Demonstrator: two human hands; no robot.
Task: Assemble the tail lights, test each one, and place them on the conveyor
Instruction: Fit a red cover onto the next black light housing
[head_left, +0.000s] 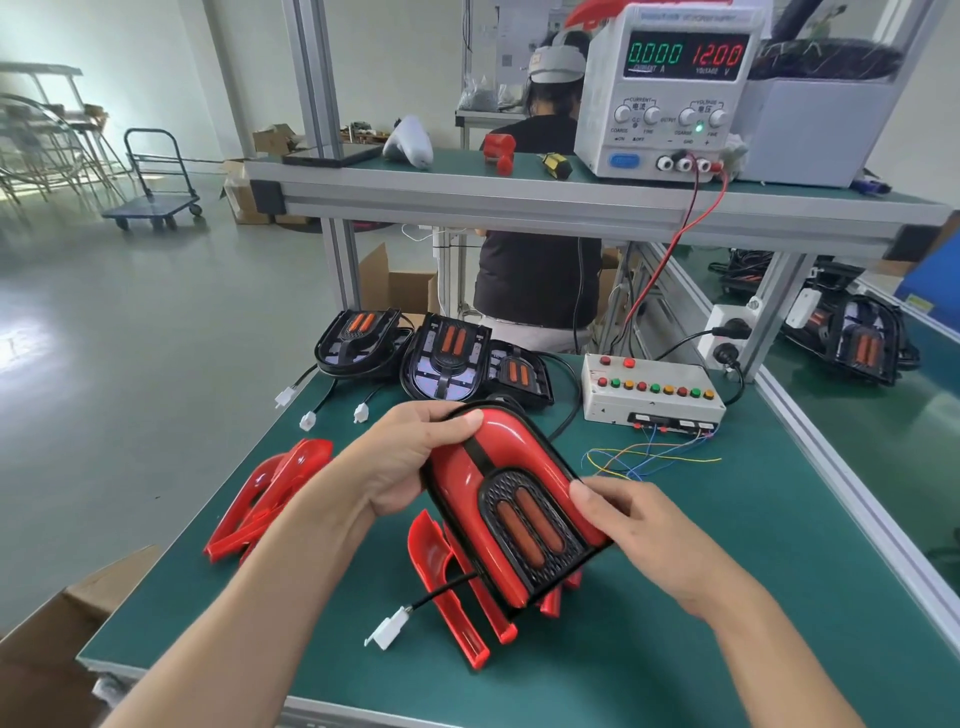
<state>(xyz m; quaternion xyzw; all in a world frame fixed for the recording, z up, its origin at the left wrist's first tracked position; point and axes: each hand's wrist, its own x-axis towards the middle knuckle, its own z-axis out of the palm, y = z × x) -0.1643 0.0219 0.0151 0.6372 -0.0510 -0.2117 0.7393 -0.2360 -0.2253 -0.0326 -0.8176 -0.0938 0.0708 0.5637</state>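
I hold a tail light (511, 499) with a red cover and black grille above the green table (727, 597). My left hand (400, 462) grips its top left edge, thumb over the red cover. My right hand (631, 525) grips its right side, thumb on the grille's edge. Its black cable ends in a white connector (390, 626) that hangs below. Three black uncovered housings (447, 358) lie at the table's back. Loose red covers lie at the left (265, 493) and under the held light (447, 587). A test box (652, 392) with coloured buttons sits at the back right.
A power supply (670, 93) reading 12.00 V stands on the upper shelf, with red and black leads running down to the box. Loose coloured wires (649, 460) lie in front of the box. The conveyor (883, 415) at the right carries a black housing (857, 338). A person sits behind the bench.
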